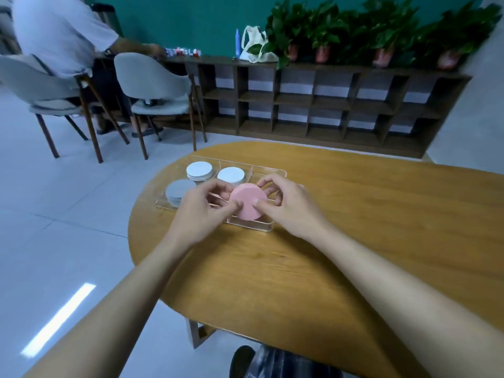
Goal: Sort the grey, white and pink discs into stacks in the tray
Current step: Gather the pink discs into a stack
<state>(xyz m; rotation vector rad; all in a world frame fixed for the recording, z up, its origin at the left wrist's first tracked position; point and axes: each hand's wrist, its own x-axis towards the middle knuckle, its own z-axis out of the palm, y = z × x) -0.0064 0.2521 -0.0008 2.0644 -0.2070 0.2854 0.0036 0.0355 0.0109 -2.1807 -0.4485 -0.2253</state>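
A clear acrylic tray (275, 173) lies on the wooden table. In it stand a grey stack of discs (178, 190) at the near left, a white stack (199, 170) at the far left and another white stack (231, 175) beside it. A stack of pink discs (246, 204) sits over the tray's near right compartment. My left hand (200, 211) grips its left side with curled fingers and thumb. My right hand (286, 204) grips its right side the same way.
The oval wooden table (354, 227) stretches to the right. Behind it a low dark shelf unit (327, 105) carries potted plants. Two grey chairs (152, 85) stand at the left, with a person (62, 31) sitting on one.
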